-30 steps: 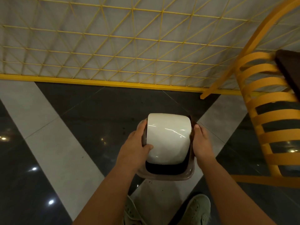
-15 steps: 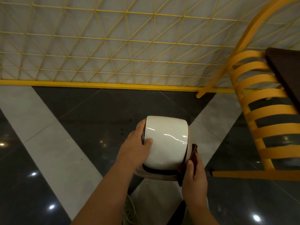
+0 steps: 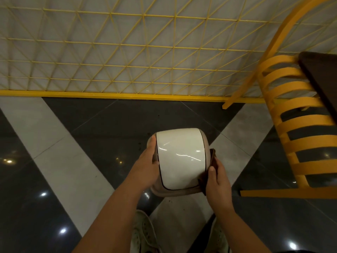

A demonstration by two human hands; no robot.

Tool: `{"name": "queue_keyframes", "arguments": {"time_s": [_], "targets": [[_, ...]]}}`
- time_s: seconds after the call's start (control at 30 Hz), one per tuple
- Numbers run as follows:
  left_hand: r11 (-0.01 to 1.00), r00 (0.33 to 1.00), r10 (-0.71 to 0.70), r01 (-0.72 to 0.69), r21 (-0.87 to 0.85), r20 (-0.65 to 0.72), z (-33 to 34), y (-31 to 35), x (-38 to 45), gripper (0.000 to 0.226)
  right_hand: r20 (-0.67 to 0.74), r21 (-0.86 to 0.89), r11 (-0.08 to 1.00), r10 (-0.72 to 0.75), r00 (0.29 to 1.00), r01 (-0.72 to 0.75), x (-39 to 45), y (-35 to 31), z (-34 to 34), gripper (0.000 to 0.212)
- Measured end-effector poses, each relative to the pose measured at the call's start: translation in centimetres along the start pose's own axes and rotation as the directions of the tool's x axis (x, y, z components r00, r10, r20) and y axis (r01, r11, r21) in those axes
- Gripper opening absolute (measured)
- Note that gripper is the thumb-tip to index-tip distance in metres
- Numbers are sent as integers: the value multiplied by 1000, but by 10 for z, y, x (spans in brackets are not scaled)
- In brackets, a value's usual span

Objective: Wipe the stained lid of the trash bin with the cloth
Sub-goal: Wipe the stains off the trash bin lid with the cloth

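**Two hands on the bin lid, cloth at its right edge**

The left hand [image 3: 145,166] is curled around the left side of the trash bin [image 3: 175,190], with the thumb lying on the edge of the white lid [image 3: 180,157]. The right hand [image 3: 218,179] is closed on a brown cloth [image 3: 212,158] and presses it against the right side of the lid, near the lower corner. The cloth pokes up above the fingers.

The lid is shiny and white, with a thin dark line around it. It is curved like a dome and faces up at the camera. Its long way runs from the person toward the wall, tipped a little to the left. The beige rim of the bin shows below and beside it. I cannot make out any stains on the lid.

The bin sits on a floor [image 3: 73,143] of dark and pale tiles, just in front of two pale shoes [image 3: 144,234]. Small dark crumbs lie on the floor near it. To the right stands a yellow chair [image 3: 299,137] with slats, well apart from the bin. A dark table edge [image 3: 321,77] is above the chair. Behind is a yellow wire fence [image 3: 127,52] against a pale wall.
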State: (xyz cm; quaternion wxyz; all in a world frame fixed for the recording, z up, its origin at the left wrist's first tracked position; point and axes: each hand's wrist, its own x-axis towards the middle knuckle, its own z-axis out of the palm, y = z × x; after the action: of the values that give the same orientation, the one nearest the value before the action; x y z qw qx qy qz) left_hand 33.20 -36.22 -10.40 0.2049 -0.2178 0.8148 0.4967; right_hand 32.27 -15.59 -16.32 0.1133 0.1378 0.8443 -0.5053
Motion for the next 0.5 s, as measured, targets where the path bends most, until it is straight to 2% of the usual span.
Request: {"name": "queue_keyframes", "arguments": {"time_s": [0.23, 0.5], "targets": [[1000, 1000, -19, 19, 20, 10, -6, 5, -3, 83, 68, -8, 1000, -18, 998, 18, -3, 9, -6, 45], [999, 1000, -25, 26, 40, -14, -2, 13, -6, 77, -49, -56, 998, -16, 999, 13, -19, 14, 2, 45]]}}
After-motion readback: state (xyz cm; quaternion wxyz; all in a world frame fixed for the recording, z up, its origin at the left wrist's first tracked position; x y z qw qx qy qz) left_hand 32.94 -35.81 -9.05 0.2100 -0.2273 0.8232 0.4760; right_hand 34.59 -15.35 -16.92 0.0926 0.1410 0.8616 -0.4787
